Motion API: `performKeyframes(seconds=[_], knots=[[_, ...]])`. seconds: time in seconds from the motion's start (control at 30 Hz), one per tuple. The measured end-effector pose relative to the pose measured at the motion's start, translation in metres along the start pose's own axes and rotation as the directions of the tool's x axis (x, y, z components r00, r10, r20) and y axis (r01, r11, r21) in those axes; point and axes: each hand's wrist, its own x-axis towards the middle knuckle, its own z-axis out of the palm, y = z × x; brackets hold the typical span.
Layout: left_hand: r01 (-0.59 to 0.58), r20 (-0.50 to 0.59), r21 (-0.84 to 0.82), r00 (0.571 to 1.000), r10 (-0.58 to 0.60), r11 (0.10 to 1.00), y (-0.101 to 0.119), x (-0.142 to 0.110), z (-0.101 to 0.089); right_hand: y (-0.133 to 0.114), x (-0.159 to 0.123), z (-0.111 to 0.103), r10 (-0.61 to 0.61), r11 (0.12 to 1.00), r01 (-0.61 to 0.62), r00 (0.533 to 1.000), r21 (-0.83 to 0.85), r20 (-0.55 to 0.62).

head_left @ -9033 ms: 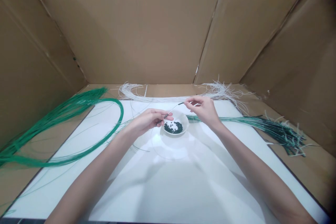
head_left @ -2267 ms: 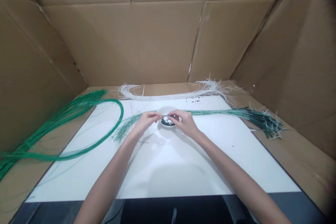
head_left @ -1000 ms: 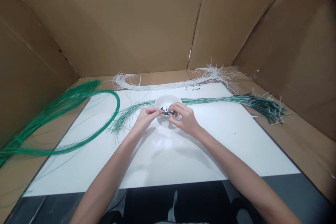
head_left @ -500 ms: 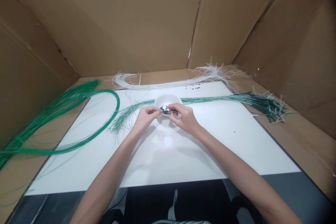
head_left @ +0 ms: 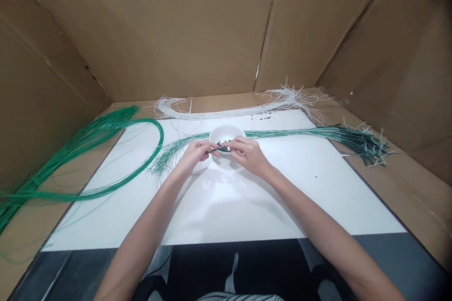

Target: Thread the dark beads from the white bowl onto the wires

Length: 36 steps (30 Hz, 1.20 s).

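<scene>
A white bowl [head_left: 227,130] stands at the middle of the white tabletop, with small dark beads [head_left: 223,149] in it. Over its near rim my left hand [head_left: 195,153] pinches one end of a short dark beaded strand [head_left: 213,150]. Across from it, my right hand [head_left: 249,154] has thumb and fingertips closed at the strand's other side, above the bowl. Fingers partly cover the strand, so its full length is hidden. Behind the bowl runs a bundle of thin green wires [head_left: 278,133], with dark beaded ends at the right.
White wires [head_left: 219,115] lie along the back by the cardboard wall [head_left: 183,28]. Several loose dark beads [head_left: 264,116] rest near them. On the left, a large green wire bundle [head_left: 70,150] curves onto the white tabletop [head_left: 226,216]. A tiny dark speck [head_left: 316,177] lies at right.
The dark strand now shows stretched between both hands, reaching to my left fingertips. Before, dark beads showed at my right fingertips. My left hand has turned slightly; the view has shifted a little.
</scene>
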Motion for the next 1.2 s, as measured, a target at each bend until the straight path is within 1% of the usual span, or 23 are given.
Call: performKeyframes(seconds=[0.13, 0.3, 0.6, 0.77, 0.97, 1.2], knots=[[0.009, 0.050, 0.007, 0.999, -0.010, 1.000, -0.002, 0.001, -0.001, 0.004, -0.001, 0.000, 0.004, 1.000, -0.004, 1.000, -0.014, -0.018], [-0.004, 0.082, -0.028, 0.997, 0.006, 1.000, -0.005, 0.004, -0.001, 0.005, 0.000, -0.001, 0.016, 1.000, -0.017, 1.000, -0.026, -0.020], [0.016, 0.094, -0.043, 0.995, -0.011, 0.999, -0.008, 0.006, -0.001, 0.004, 0.000, -0.001, 0.036, 0.999, -0.037, 0.999, -0.022, -0.016], [0.009, 0.091, -0.044, 0.996, -0.005, 0.999, -0.009, 0.006, -0.001, 0.004, 0.001, -0.002, 0.033, 0.999, -0.033, 0.999, -0.027, -0.012], [0.005, 0.115, -0.067, 0.993, 0.003, 0.998, -0.014, 0.008, -0.004, 0.004, 0.000, -0.001, 0.021, 1.000, -0.021, 1.000, -0.018, -0.005], [0.060, 0.109, -0.047, 0.993, -0.055, 0.997, -0.012, 0.008, -0.005, 0.006, -0.001, -0.001, 0.008, 1.000, -0.008, 1.000, -0.026, -0.001]])
